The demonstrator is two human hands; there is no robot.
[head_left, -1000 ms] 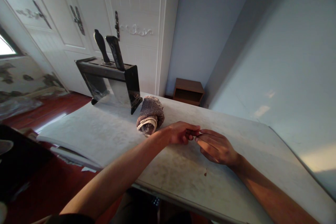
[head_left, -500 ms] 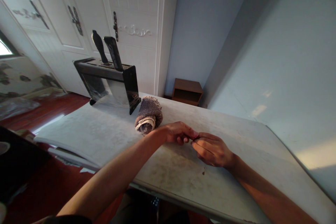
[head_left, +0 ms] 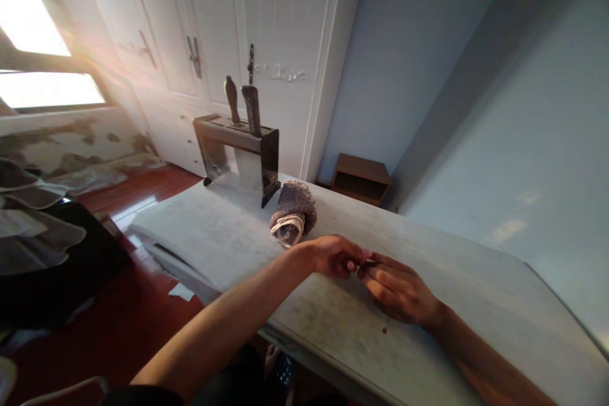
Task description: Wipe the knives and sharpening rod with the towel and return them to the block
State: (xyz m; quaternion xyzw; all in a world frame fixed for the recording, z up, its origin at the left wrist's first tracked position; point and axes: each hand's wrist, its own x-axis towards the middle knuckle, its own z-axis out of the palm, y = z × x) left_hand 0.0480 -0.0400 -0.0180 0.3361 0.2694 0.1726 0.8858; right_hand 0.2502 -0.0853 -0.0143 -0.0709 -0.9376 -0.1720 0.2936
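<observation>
Above the middle of the white table, my left hand and my right hand meet at the fingertips. Both have their fingers closed in a pinch; whatever lies between them is too small to make out. Just behind my left wrist lies a rolled purple-brown cloth with a pale edge. Further back on the left stands a black knife block with clear sides and two dark handles sticking up from it. A small brown speck lies on the table below my right hand.
White cabinets rise behind the table, with a small brown shelf unit beyond its back edge. To the left are a bright window, a dark object draped with sheer fabric, and red floor. A pale wall is at right.
The view has swung left, so the table things appear further right and more of the window shows. My hands stay together at the fingertips, with only slight finger movement.
</observation>
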